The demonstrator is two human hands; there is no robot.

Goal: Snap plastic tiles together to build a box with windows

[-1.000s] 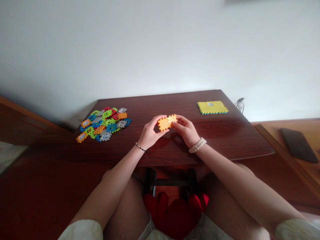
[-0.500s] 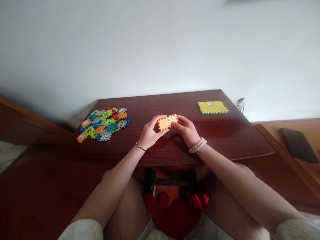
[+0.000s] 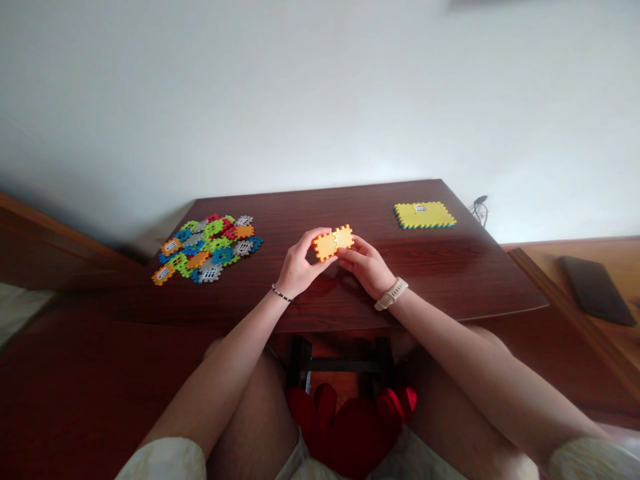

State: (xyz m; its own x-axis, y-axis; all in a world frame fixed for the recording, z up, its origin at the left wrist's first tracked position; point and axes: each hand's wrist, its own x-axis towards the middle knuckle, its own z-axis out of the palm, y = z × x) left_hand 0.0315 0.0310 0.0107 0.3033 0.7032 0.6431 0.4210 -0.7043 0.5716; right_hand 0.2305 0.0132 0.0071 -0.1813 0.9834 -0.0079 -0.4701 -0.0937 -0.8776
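Note:
Two orange interlocking tiles with toothed edges are held up over the table, side by side with their edges meeting. My left hand (image 3: 302,262) grips the left orange tile (image 3: 325,247) between thumb and fingers. Against the lower and right edges of the right orange tile (image 3: 343,237), my right hand (image 3: 369,265) has its thumb and fingers closed. Whether the teeth are fully pressed together I cannot tell. Some of my right fingers are hidden behind the tile.
A heap of mixed-colour toothed tiles (image 3: 207,248) lies on the left of the dark wooden table (image 3: 310,210). At the back right rests a yellow toothed panel (image 3: 425,214) with green underneath. A dark flat object (image 3: 596,290) lies beyond the table's right side.
My right thumb has slid off the face of the right tile down to its lower edge, so more of that tile shows. The left hand has hardly moved.

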